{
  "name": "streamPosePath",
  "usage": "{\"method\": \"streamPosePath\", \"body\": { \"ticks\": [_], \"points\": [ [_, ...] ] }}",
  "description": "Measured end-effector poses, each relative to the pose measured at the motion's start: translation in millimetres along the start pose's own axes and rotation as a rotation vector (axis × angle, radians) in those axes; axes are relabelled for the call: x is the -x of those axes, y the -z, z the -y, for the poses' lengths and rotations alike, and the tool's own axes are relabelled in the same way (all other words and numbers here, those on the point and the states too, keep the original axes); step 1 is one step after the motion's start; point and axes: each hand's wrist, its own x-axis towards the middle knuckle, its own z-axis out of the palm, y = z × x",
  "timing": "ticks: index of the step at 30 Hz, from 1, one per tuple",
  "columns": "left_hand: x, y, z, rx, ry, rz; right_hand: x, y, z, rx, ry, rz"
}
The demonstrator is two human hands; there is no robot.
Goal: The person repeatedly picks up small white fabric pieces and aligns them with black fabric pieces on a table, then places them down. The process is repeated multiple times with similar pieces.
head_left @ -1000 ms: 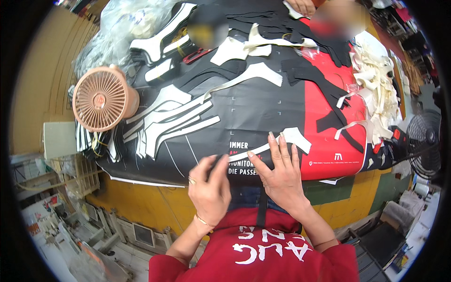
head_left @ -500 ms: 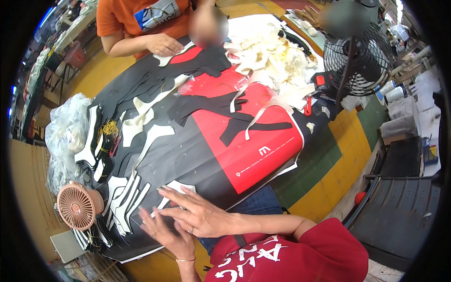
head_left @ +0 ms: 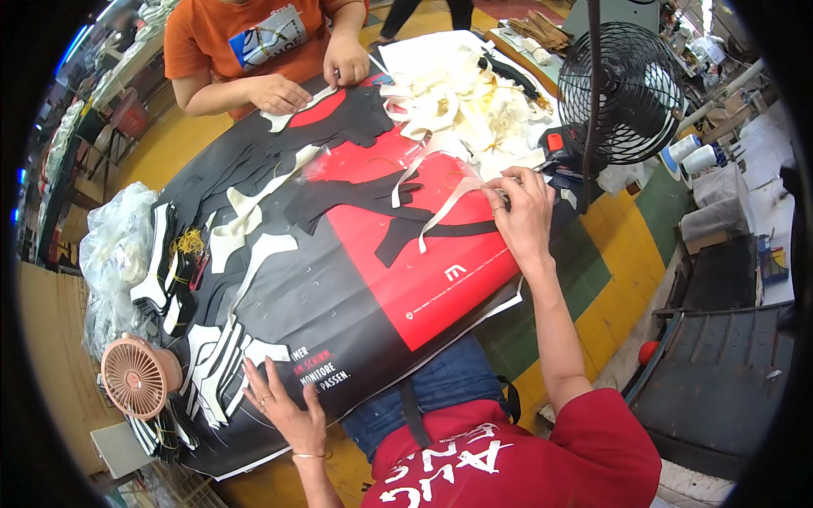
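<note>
My left hand (head_left: 290, 412) rests at the near edge of the table, palm down with fingers spread. Its fingertips are beside a fanned stack of white cut pieces with dark edges (head_left: 222, 372). My right hand (head_left: 523, 216) reaches to the right side of the table, its fingers curled together at the end of a thin cream strip (head_left: 449, 206). What lies under those fingers is hidden, so I cannot tell whether they grip the strip or something else. Dark cut pieces (head_left: 351, 199) lie left of the strip on the black-and-red printed sheet (head_left: 423, 296).
Across the table a person in orange (head_left: 246, 51) handles a white curved piece (head_left: 278, 123). A heap of cream offcuts (head_left: 474, 93) fills the far right, near a black fan (head_left: 622, 93). A small pink fan (head_left: 140, 377) and plastic bags (head_left: 123, 237) border the left.
My hands were together over a white piece near the front edge. My right hand has moved far right, over where a small red-handled tool lay. My left hand stays near the stack.
</note>
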Motion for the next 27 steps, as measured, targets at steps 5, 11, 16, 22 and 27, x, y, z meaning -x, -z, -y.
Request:
{"method": "streamPosePath", "body": {
  "ticks": [5,11,16,22,27],
  "points": [
    [1.2,2.1,-56.4,0.321,-0.081,-0.205,23.1,46.2,38.1,-0.219,0.219,-0.128],
    [-21.2,17.9,-124.0,0.751,-0.331,-0.010,64.6,89.5,104.2,-0.706,0.600,0.412],
    [-19.6,27.8,-110.3,1.136,0.030,0.194,45.4,74.4,108.9,-0.894,0.480,0.679],
    [2.2,18.8,-66.6,0.993,0.263,0.139,-12.6,-4.8,142.4,-0.725,0.234,0.423],
    [12.5,12.2,-45.4,0.969,0.344,0.055,-25.4,-53.9,202.9,-0.756,0.510,0.486]
  ]
}}
